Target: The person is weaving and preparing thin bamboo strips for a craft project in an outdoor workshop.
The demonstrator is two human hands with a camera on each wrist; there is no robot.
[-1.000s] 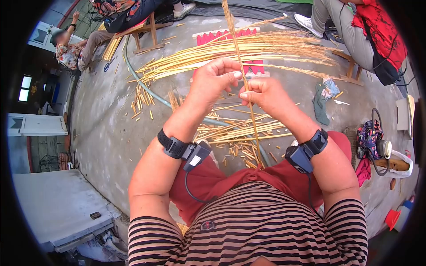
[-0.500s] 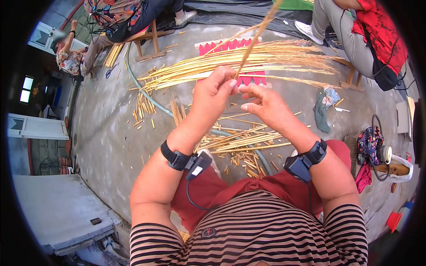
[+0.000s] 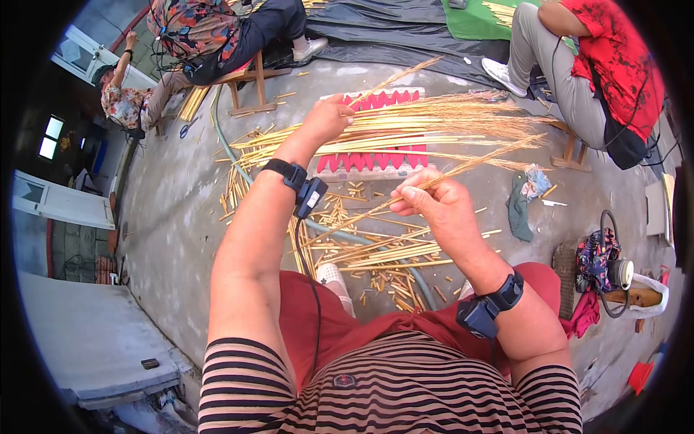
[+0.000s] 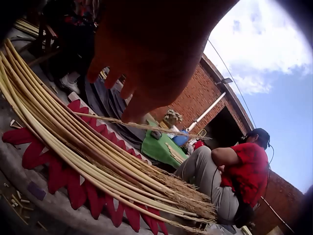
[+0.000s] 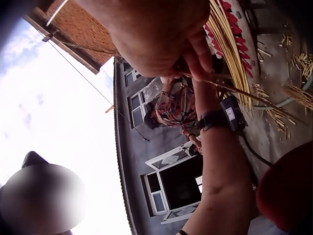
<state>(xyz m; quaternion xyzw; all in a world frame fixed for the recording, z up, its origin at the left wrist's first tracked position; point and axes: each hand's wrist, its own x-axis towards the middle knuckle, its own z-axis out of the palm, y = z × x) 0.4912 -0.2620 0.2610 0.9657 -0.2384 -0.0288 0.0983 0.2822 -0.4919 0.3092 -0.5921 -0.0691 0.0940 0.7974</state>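
Observation:
My right hand (image 3: 436,200) pinches a long sorghum stalk (image 3: 478,160) between thumb and fingers. Its bristly head points up and right, and its thin stem slants down to the left. My left hand (image 3: 329,121) reaches forward over a pile of yellow sorghum stalks (image 3: 289,141). In the left wrist view, the fingers of that hand (image 4: 146,63) hang loosely extended, with a fingertip right at a single stalk (image 4: 168,130) above the pile. The pile lies across a pale rack (image 3: 361,173) with red pointed strips.
Cut stem pieces (image 3: 405,291) and longer stalks (image 3: 405,253) litter the floor before my knees. A grey-green hose (image 3: 423,286) crosses there. Two seated people (image 3: 622,72) are ahead at left and right, another person (image 3: 126,98) farther left. A cloth (image 3: 519,210) and bag (image 3: 596,253) lie right.
Both hands were together at the upright stalk. My left hand has left it and moved forward to the pile. The stalk, now in my right hand, has tipped over to the right.

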